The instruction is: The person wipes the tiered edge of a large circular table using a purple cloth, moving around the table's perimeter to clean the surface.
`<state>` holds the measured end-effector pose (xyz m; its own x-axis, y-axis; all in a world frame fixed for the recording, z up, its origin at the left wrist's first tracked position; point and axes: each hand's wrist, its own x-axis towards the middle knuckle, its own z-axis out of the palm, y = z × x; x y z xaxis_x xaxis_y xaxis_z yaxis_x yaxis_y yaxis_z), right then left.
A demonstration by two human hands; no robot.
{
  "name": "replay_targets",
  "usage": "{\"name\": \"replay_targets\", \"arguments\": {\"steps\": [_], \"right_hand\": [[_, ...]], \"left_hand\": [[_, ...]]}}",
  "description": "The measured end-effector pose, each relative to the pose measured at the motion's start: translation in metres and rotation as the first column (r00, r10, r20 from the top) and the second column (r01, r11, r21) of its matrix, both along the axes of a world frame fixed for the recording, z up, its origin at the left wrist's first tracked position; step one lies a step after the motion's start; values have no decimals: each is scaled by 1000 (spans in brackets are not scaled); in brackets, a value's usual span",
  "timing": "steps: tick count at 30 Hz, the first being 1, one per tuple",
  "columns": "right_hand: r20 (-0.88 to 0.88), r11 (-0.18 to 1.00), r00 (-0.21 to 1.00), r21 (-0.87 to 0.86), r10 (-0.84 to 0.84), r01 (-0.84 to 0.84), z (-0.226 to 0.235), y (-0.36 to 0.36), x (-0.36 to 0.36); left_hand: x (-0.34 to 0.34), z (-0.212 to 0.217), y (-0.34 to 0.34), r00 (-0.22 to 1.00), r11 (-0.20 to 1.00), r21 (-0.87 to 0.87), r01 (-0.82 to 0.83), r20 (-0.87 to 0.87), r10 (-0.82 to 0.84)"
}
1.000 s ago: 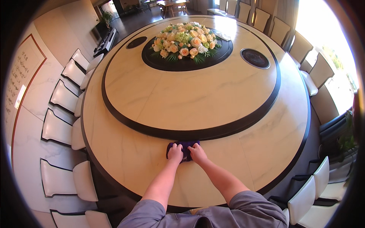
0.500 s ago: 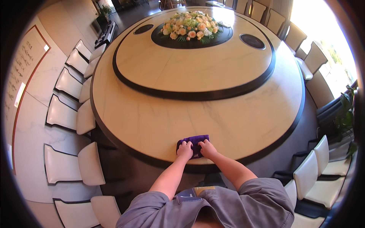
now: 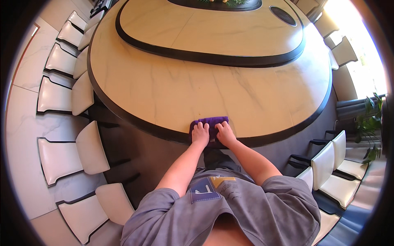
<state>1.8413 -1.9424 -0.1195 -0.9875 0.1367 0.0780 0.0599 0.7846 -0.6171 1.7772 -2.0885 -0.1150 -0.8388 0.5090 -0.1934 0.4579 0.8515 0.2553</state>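
Note:
A folded purple cloth lies on the near rim of a large round table with a pale, marble-veined top. Its near part covers the table's dark edge band. Both hands press on it side by side. My left hand has its fingers curled over the cloth's left half. On the right half, my right hand grips with bent fingers. The fingertips are partly sunk in the fabric. A small speck shows on the tabletop just beyond the cloth.
A raised round centre with a dark rim stands on the table, bearing greenery at the top of view. White chairs line the left wall, and more white chairs stand at right near a leafy plant. A bright window lies beyond.
The cloth has come toward me under both hands and now reaches over the table's dark edge. My view has tilted down, so most of the flower arrangement has left the picture.

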Motion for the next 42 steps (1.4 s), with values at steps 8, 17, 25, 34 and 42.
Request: {"name": "replay_targets", "arguments": {"steps": [8, 17, 25, 34, 42], "right_hand": [[-121, 993, 987, -58, -107, 100, -6, 41, -171], [-146, 972, 961, -25, -236, 235, -7, 78, -296], [-92, 972, 974, 96, -207, 216, -3, 29, -243], [-10, 973, 980, 112, -199, 199, 3, -140, -73], [56, 956, 983, 250, -174, 155, 6, -189, -38]], "left_hand": [[-180, -18, 48, 992, 996, 91, 9, -127, 2], [-322, -2, 95, 987, 984, 91, 150, -76, -144], [-264, -2, 46, 993, 993, 44, 112, -25, -111], [-105, 1, -126, 980, 979, 34, 199, 1, -199], [-73, -5, -179, 966, 961, 108, 253, 18, -257]]}}
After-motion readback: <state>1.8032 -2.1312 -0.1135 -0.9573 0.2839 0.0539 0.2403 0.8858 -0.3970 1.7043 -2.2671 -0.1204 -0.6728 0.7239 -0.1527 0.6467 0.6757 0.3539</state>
